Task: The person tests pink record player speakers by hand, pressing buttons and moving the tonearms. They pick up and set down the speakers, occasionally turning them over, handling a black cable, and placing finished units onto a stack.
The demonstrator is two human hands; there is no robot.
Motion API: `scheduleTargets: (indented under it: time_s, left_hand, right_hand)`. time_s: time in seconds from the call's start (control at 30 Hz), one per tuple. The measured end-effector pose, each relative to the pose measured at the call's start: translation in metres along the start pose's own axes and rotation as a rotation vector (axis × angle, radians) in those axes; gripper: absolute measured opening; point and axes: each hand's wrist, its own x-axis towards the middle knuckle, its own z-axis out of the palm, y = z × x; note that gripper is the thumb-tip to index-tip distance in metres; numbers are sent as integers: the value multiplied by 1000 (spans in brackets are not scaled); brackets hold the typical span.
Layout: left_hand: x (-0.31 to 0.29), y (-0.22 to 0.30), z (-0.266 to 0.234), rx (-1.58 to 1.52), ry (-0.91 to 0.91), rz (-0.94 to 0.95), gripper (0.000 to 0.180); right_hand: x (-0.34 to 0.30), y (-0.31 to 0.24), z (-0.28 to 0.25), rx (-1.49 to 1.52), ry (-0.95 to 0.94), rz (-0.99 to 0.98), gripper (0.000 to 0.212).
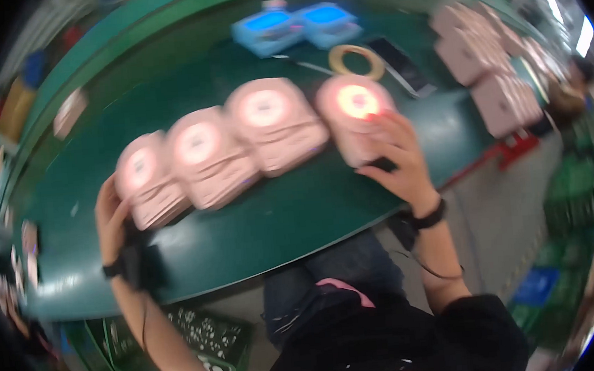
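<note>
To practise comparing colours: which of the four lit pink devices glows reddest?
The rightmost lit device, at the right hand: its light is reddish; the other three glow white.

Readable text, none: lit round faces (263, 109) of four pink devices (287, 151) are bearing small central marks, possibly digits, blurring past reading, while glowing blue screens (268, 22) on two light-blue units (268, 42) are showing no legible characters.
</note>
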Motion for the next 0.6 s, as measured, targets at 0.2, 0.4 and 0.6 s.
scheduleTargets:
  time_s: [0.2, 0.4, 0.6]
  left_hand:
    - [6, -7, 0, 32, -9, -6, 64]
    - [8, -9, -7, 38, -86, -27, 57]
    - [6, -6, 0, 53, 30, 2, 59]
  right_hand:
    - [-4, 1, -7, 16, 46, 33, 45]
    - [-7, 2, -7, -9, 66, 3, 46]
    - [-2, -6, -9, 29, 64, 35, 50]
